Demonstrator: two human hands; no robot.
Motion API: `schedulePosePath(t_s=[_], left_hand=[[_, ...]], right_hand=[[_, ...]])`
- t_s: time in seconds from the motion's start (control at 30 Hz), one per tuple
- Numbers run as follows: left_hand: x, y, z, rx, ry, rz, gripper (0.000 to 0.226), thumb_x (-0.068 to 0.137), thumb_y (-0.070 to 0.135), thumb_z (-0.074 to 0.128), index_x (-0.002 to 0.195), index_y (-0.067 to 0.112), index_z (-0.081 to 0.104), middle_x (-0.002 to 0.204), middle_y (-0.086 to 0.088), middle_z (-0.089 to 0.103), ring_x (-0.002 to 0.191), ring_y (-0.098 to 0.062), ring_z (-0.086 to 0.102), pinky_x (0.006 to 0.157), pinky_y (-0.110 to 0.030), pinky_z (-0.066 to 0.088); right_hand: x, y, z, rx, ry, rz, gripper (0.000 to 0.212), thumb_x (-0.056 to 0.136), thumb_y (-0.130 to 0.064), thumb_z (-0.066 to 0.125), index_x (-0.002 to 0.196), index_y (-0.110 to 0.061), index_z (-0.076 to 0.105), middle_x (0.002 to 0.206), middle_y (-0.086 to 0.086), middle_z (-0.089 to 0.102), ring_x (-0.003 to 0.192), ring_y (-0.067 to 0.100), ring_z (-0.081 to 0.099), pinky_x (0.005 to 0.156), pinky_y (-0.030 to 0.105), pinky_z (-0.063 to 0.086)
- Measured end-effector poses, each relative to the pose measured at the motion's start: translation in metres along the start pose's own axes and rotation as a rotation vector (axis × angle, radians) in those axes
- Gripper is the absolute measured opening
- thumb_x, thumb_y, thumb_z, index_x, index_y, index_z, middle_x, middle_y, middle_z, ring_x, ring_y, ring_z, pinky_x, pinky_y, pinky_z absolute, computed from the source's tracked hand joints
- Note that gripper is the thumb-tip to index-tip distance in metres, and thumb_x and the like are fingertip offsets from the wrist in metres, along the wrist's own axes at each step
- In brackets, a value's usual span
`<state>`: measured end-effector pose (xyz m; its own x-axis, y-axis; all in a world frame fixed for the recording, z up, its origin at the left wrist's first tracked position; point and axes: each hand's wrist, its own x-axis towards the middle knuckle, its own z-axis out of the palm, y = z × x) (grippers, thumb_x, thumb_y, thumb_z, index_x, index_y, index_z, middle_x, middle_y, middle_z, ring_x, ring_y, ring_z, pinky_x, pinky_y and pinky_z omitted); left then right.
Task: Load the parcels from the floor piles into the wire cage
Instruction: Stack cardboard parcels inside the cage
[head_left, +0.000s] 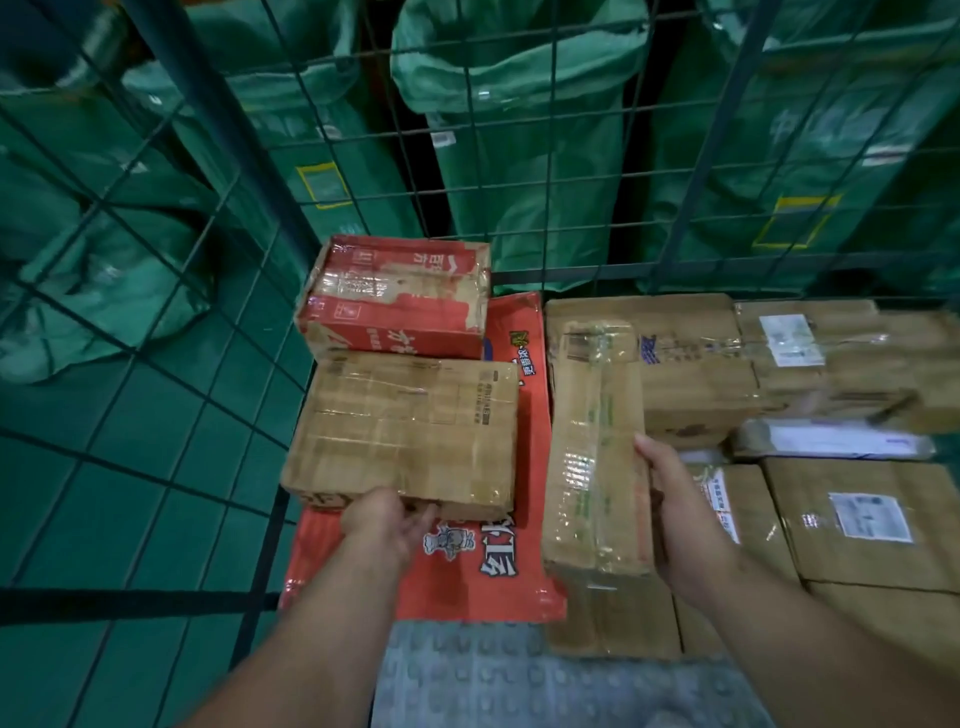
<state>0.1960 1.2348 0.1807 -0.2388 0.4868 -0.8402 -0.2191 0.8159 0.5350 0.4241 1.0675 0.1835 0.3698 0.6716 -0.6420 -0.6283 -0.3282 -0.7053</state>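
Hands work apart inside wire cage, forearms extended. Left hand grips near edge of brown taped box lying on red flat carton. Right hand clasps long narrow box, thumb on top.

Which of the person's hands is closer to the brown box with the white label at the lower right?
Right. The right hand grips a long taped box just left of the labelled box; the left hand is farther left, gripping another brown box.

Brown taped parcels, red printed boxes, green sacks, dark-green wire cage
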Motion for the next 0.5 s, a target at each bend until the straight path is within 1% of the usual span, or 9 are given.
schedulePosePath(t_s=[0.1,0.17,0.27,0.3,0.37,0.4,0.43,0.47,0.5], left_hand=[[-0.007,0.001,0.007,0.005,0.012,0.012,0.025,0.099,-0.01,0.042,0.117,-0.001,0.058,0.11,-0.026,0.066,0.083,-0.036,0.067,0.066,-0.045,0.057],[-0.012,0.005,0.007,-0.004,0.019,0.032,0.024,0.097,-0.011,0.046,0.113,0.0,0.06,0.097,-0.022,0.068,0.075,-0.033,0.067,0.057,-0.044,0.056],[-0.018,0.009,-0.001,0.138,0.092,0.1,0.012,0.095,-0.011,0.049,0.099,-0.004,0.058,0.082,-0.017,0.061,0.055,-0.027,0.064,0.039,-0.025,0.051],[-0.019,0.009,-0.004,0.234,0.154,0.143,0.009,0.094,-0.008,0.052,0.102,-0.006,0.056,0.086,-0.019,0.062,0.059,-0.029,0.062,0.041,-0.024,0.049],[-0.011,0.007,-0.012,0.546,0.312,0.258,0.045,0.091,0.004,0.062,0.131,-0.009,0.044,0.121,-0.026,0.059,0.086,-0.035,0.058,0.063,-0.035,0.05],[-0.01,0.007,-0.018,0.768,0.354,0.349,0.067,0.091,0.014,0.066,0.144,-0.005,0.03,0.141,-0.026,0.045,0.105,-0.039,0.053,0.077,-0.042,0.051],[-0.005,0.008,-0.024,0.968,0.375,0.496,0.085,0.091,0.024,0.066,0.153,0.001,0.013,0.156,-0.025,0.026,0.127,-0.042,0.043,0.097,-0.05,0.047],[-0.002,0.01,-0.03,1.119,0.368,0.677,0.098,0.091,0.031,0.065,0.158,0.01,-0.004,0.164,-0.023,0.005,0.146,-0.043,0.022,0.117,-0.056,0.032],[0.002,0.013,-0.034,1.244,0.349,0.875,0.103,0.092,0.036,0.061,0.158,0.019,-0.016,0.166,-0.02,-0.013,0.154,-0.039,-0.002,0.126,-0.055,0.009]], right_hand=[[0.015,-0.013,0.017,-0.009,-0.011,-0.003,0.066,0.08,-0.07,0.063,0.131,-0.027,0.065,0.12,0.009,0.073,0.113,0.033,0.07,0.104,0.057,0.049],[0.023,-0.022,0.029,0.011,-0.01,-0.002,0.055,0.09,-0.064,0.056,0.125,-0.024,0.07,0.118,0.01,0.074,0.111,0.033,0.07,0.103,0.055,0.05],[0.04,-0.033,0.046,0.041,-0.018,0.022,0.054,0.094,-0.061,0.053,0.123,-0.02,0.072,0.118,0.014,0.074,0.109,0.035,0.071,0.102,0.055,0.05],[0.046,-0.037,0.051,0.043,-0.032,0.034,0.055,0.094,-0.061,0.053,0.122,-0.019,0.072,0.116,0.014,0.074,0.108,0.035,0.071,0.101,0.054,0.05],[0.059,-0.046,0.059,0.025,-0.036,0.028,0.054,0.095,-0.061,0.05,0.12,-0.019,0.072,0.111,0.013,0.076,0.102,0.034,0.074,0.096,0.051,0.052],[0.067,-0.05,0.062,-0.002,-0.03,0.022,0.053,0.096,-0.062,0.048,0.117,-0.02,0.073,0.109,0.012,0.077,0.1,0.032,0.075,0.095,0.049,0.053],[0.074,-0.055,0.065,-0.034,-0.033,0.016,0.053,0.095,-0.065,0.048,0.115,-0.023,0.073,0.11,0.011,0.077,0.1,0.032,0.074,0.096,0.05,0.052],[0.081,-0.058,0.07,-0.076,-0.037,0.014,0.057,0.093,-0.07,0.049,0.116,-0.025,0.073,0.113,0.01,0.076,0.104,0.032,0.074,0.101,0.052,0.05],[0.086,-0.06,0.074,-0.131,-0.044,0.02,0.062,0.088,-0.076,0.051,0.119,-0.027,0.073,0.117,0.01,0.075,0.108,0.032,0.072,0.106,0.054,0.046]])
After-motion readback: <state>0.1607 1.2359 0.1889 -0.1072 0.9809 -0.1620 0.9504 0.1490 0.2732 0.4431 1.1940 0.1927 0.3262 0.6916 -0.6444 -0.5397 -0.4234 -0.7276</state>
